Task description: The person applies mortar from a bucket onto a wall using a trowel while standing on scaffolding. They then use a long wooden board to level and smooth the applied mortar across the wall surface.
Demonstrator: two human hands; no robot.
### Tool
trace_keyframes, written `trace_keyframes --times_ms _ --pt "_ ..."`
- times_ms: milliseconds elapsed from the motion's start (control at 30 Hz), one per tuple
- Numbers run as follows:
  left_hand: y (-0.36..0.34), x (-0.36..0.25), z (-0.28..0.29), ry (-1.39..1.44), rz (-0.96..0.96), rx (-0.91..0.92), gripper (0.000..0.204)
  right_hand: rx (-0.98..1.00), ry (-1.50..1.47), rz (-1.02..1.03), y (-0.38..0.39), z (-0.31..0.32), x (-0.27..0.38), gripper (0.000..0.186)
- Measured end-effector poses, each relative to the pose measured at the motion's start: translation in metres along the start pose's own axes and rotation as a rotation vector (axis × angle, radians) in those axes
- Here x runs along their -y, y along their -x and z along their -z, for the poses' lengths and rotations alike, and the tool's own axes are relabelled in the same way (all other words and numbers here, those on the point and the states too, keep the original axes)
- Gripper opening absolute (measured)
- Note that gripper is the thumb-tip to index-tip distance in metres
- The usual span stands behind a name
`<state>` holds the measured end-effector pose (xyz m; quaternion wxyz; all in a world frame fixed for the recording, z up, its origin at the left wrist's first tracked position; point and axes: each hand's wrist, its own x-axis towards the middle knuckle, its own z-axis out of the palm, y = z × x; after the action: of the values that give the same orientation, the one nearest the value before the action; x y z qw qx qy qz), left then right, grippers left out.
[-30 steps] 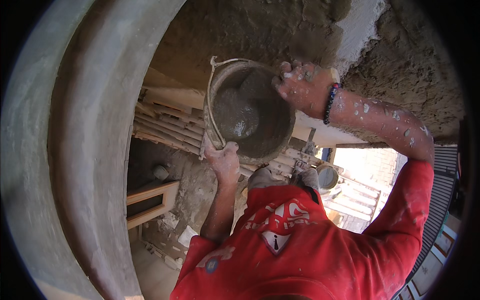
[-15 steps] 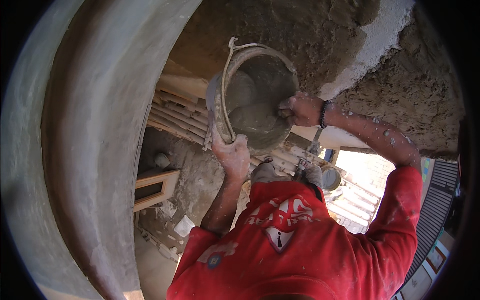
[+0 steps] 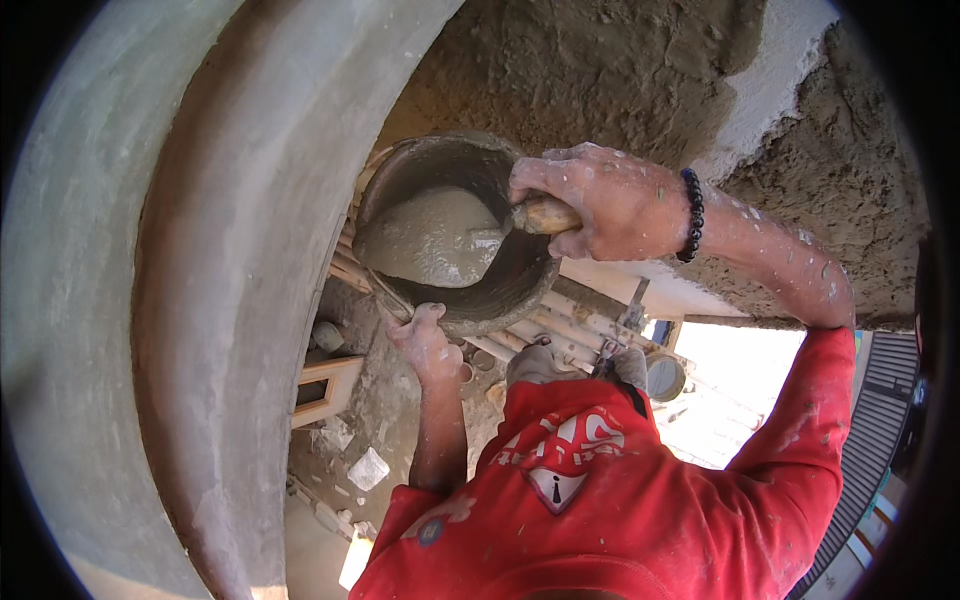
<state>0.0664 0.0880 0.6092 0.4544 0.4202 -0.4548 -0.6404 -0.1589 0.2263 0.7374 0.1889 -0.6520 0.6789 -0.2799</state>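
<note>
My left hand [image 3: 426, 345] is closed on the near rim of a mortar-caked bucket [image 3: 525, 285], which I hold up in front of me. Wet grey mortar [image 3: 425, 240] lies inside it, its surface shiny. Over the bucket's right rim, my right hand [image 3: 610, 205] is wrapped around the wooden handle of a trowel [image 3: 547, 214]. The trowel's blade points into the bucket, mostly hidden, with a pale bit of it showing against the mortar. Splashes of mortar dot both hands and my right forearm.
A curved grey wall [image 3: 230, 300] rises close on the left. Ahead is a rough mortared wall [image 3: 600, 80] with a pale strip [image 3: 770, 90]. Wooden poles [image 3: 560, 330] run below me. Lower down are another bucket [image 3: 665, 378], a wooden frame [image 3: 328, 388] and rubble.
The bucket has shifted left and tilted, showing more of its inner wall. My right hand has risen nearer the camera, and the trowel's handle now shows in it.
</note>
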Motion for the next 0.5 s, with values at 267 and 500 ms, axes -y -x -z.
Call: trace_keyframes --times_ms 267,500 --pt "0.004 0.004 0.012 -0.041 0.044 -0.085 0.074 0.0 -0.171 -0.307 -0.032 0.047 -0.031 0.038" --pt "0.008 0.012 0.018 -0.06 0.068 -0.016 0.066 -0.575 0.546 -0.08 -0.01 0.057 -0.079 0.039"
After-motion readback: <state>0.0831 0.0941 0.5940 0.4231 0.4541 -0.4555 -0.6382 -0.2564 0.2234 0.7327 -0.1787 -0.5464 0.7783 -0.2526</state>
